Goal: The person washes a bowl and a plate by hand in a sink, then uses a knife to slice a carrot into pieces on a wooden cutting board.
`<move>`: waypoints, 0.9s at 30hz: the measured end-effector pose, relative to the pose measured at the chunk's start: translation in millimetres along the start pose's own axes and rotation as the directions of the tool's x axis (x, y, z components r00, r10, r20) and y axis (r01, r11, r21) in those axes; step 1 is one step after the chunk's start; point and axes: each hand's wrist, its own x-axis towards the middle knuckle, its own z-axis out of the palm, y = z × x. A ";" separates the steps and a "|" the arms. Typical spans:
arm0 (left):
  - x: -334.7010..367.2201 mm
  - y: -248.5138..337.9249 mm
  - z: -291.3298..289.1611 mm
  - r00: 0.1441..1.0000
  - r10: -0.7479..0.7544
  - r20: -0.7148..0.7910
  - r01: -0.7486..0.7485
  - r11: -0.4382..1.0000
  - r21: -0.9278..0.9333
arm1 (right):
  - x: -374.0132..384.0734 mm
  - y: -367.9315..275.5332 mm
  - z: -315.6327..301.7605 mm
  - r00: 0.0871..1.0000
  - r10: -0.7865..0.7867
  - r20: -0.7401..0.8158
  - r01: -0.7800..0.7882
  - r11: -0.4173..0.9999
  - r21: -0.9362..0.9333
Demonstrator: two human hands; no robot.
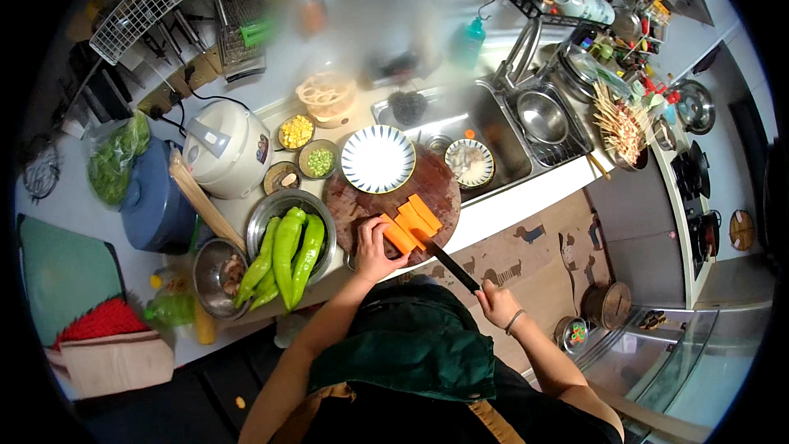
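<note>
Setting: kitchen seen from above, a pale counter (493, 214) running beside a steel sink (460, 119).
Board: round dark wooden cutting board (362, 201) on the counter, carrying orange carrot slabs (411, 224) and a white striped plate (378, 159).
Left hand (374, 248): fingers curled down, pressing the near end of the carrot slabs.
Right hand (497, 304): fingers clamped around the handle of a dark-bladed kitchen knife (440, 256), whose tip reaches the carrots.
Nearby: steel bowl of long green peppers (288, 251), just left of the board; white rice cooker (228, 148) behind it.
</note>
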 end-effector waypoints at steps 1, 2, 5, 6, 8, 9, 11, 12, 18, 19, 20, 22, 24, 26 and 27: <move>-0.1 -0.1 0.4 1.000 -0.012 0.009 0.012 1.000 -0.009 | -2.5 2.1 -0.7 1.000 0.006 0.014 -0.005 1.000 -0.015; 0.7 1.0 -1.3 1.000 -0.009 0.012 0.009 1.000 0.004 | -2.4 1.1 -2.1 1.000 0.016 0.027 -0.014 0.998 -0.062; 5.9 9.5 -8.7 0.999 -0.036 0.038 0.035 0.998 0.045 | 4.5 -3.8 -6.5 0.998 0.051 0.043 -0.043 0.984 -0.176; 10.4 14.7 -12.9 0.999 0.004 0.042 -0.008 0.996 0.084 | 7.6 -4.3 -6.1 0.997 0.066 0.033 -0.058 0.979 -0.196; 21.2 28.2 -20.9 0.995 0.081 0.052 -0.088 0.983 0.162 | 12.6 -2.8 -5.8 0.998 0.068 0.017 -0.063 0.974 -0.216; 27.0 31.3 -18.4 0.996 0.085 0.027 -0.088 0.984 0.158 | 14.7 -0.9 -5.7 0.998 0.055 0.010 -0.052 0.975 -0.215; 37.1 27.8 -12.0 0.990 0.074 0.124 -0.099 0.974 0.206 | 17.4 0.9 -5.3 0.999 0.047 0.005 -0.045 0.976 -0.213; 41.5 26.9 -9.4 0.983 0.066 0.170 -0.105 0.968 0.229 | 18.2 1.3 -5.2 0.999 0.051 0.006 -0.048 0.976 -0.212; 54.2 7.2 14.4 0.949 0.061 0.308 -0.119 0.978 0.172 | 23.9 6.4 -9.0 0.998 0.066 -0.015 -0.067 0.978 -0.196; 56.2 5.7 15.6 0.949 0.064 0.308 -0.124 0.976 0.180 | 25.2 6.2 -11.5 0.997 0.067 -0.027 -0.071 0.980 -0.184; 59.0 6.0 16.8 0.948 0.070 0.310 -0.132 0.974 0.185 | 25.9 10.4 -11.7 0.998 0.055 -0.029 -0.059 0.988 -0.143; 62.9 4.9 16.1 0.950 0.039 0.311 -0.097 0.980 0.175 | 28.8 20.1 -10.2 0.999 0.027 -0.034 -0.029 0.998 -0.060; 66.4 0.9 10.5 0.954 0.023 0.299 -0.057 0.993 0.106 | 29.3 21.7 -13.3 0.998 0.057 -0.038 -0.053 0.993 0.107; 61.4 1.7 -4.5 0.979 0.038 0.201 -0.055 0.995 0.083 | 29.3 18.7 -16.0 0.996 0.062 -0.062 -0.051 0.986 0.159; 57.5 5.2 -13.3 0.991 0.032 0.132 -0.040 0.997 0.060 | 28.4 11.7 -17.1 0.995 0.053 -0.087 -0.042 0.991 0.128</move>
